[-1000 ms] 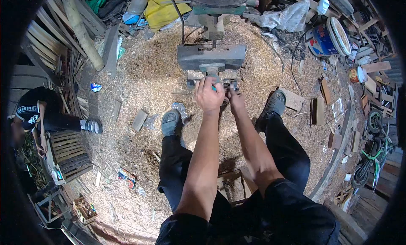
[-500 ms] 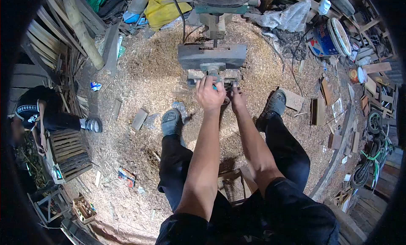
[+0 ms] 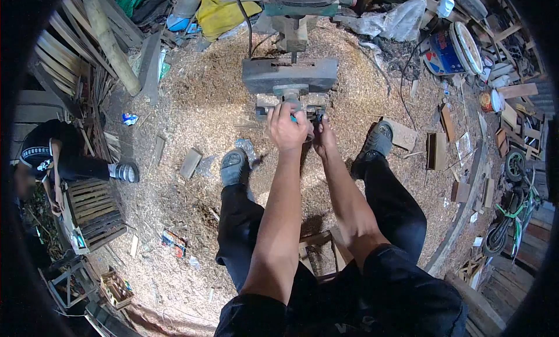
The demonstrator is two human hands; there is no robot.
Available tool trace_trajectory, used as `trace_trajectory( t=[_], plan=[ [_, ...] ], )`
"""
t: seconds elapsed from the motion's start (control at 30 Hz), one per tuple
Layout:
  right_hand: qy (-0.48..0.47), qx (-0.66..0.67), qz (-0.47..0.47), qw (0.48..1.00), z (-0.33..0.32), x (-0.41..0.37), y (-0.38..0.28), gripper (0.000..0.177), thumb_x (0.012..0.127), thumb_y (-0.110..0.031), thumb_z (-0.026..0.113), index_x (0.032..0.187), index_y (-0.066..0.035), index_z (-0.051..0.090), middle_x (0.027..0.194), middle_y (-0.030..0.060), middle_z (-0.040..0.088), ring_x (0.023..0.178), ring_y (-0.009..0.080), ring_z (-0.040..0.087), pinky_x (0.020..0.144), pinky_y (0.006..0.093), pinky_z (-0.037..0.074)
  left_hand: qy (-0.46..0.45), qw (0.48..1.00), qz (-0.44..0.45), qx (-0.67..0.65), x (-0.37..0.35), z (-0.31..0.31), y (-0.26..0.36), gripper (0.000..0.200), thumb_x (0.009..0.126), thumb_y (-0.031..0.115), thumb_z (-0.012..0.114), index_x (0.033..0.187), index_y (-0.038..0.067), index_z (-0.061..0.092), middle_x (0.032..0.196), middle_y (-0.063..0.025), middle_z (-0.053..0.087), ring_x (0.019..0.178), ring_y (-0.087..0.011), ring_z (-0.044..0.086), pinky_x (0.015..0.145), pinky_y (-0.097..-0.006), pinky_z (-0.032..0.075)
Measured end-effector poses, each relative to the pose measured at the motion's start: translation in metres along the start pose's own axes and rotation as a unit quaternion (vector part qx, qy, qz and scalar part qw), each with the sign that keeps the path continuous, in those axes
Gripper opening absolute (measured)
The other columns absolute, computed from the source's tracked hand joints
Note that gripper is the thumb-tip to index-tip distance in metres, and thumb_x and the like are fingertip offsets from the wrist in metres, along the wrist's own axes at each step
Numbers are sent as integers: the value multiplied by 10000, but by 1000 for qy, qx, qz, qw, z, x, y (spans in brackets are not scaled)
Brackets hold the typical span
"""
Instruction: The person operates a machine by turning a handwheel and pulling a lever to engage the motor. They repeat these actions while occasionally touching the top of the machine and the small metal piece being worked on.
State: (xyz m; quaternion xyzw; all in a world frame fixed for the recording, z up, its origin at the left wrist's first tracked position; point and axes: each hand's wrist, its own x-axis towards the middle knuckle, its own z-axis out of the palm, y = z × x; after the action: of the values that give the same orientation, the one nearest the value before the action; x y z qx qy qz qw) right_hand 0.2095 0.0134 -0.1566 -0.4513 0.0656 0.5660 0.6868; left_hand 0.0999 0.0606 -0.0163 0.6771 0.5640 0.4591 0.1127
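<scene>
A heavy drill-press-like machine stands ahead of me, with a grey metal table [image 3: 289,73] across its front. Just below that table, my left hand [image 3: 287,129] is closed around a grey and teal machine part [image 3: 294,117], mostly covered by the fingers. Close by on its right, my right hand [image 3: 325,138] is closed, thumb up, at a small dark part [image 3: 319,116] of the same machine. Whatever lies within the right fingers is too small and dark to name.
Wood shavings cover the floor [image 3: 174,133]. A person [image 3: 49,153] sits at the left by a slatted wooden crate [image 3: 96,206]. A blue bucket [image 3: 443,53], wood offcuts [image 3: 437,152] and a small bike [image 3: 512,212] are on the right. Yellow cloth [image 3: 226,16] lies at the back.
The view has shifted slightly. My right hand has turned a little and its thumb stands more upright. The left hand keeps its hold on the machine part.
</scene>
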Motion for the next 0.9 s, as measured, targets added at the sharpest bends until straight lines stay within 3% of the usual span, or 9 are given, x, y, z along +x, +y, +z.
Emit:
trace_trajectory(
  t=[0.07,0.17,0.3,0.37,0.43,0.53,0.6,0.63,0.9],
  plan=[
    [38,-153,-99,982,-8,15,9,504,926,-407,668,1070,62,555,958,192,653,862,303,657,781,391,536,-2,1000,2,-2,1,-1,0,127,734,135,557,796,77,651,806,-108,656,772,-350,602,738,-452,493],
    [148,-488,-301,806,-3,11,13,548,802,-342,806,1031,72,529,889,204,627,795,322,624,738,411,495,-4,1000,0,-6,1,0,0,129,725,133,564,799,74,652,810,-106,659,777,-350,603,743,-456,492],
    [128,-482,-379,780,8,-11,8,518,898,-313,712,1142,74,471,929,160,577,765,254,587,712,405,493,-34,999,-19,-15,1,-4,1,142,749,132,579,835,69,673,817,-118,663,816,-347,614,762,-432,501],
    [138,-303,-344,878,47,-50,-10,461,962,-306,619,1188,57,446,1010,166,560,796,250,588,730,389,500,-54,994,-49,-87,4,-8,-2,155,787,150,568,865,76,680,849,-121,668,821,-349,624,747,-434,511],
    [114,-247,-341,900,55,-75,-10,396,1049,-303,446,1273,20,399,1135,169,516,939,253,567,846,370,486,-55,983,-84,-153,2,-9,-19,173,829,151,550,901,68,685,883,-131,671,844,-349,632,759,-425,515],
    [70,-344,-507,787,62,-75,4,409,1054,-313,421,1299,14,396,1150,166,513,1052,257,524,938,372,438,-65,966,-153,-197,-9,-15,-54,237,916,118,482,999,14,678,989,-172,666,960,-346,629,874,-404,491],
    [39,-305,-443,842,84,-63,4,374,1053,-302,417,1269,4,433,1186,165,512,1088,248,513,970,363,415,-91,971,-133,-179,-13,-5,-61,274,909,112,466,1067,15,667,1040,-183,660,1010,-355,618,914,-416,472],
    [16,-292,-449,844,91,-60,0,355,1050,-299,431,1238,1,456,1169,160,530,1059,242,527,949,361,427,-79,965,-125,-216,-14,-1,-65,335,921,120,426,1142,-8,642,1092,-165,659,1042,-274,610,950,-355,453],
    [20,-285,-435,854,98,-64,-2,154,958,-109,492,1020,1,580,938,89,608,870,183,576,827,314,467,-151,956,-174,-182,-6,-16,-52,390,942,186,418,1259,45,597,1244,-195,613,1178,-328,568,1034,-378,411]
  ],
)
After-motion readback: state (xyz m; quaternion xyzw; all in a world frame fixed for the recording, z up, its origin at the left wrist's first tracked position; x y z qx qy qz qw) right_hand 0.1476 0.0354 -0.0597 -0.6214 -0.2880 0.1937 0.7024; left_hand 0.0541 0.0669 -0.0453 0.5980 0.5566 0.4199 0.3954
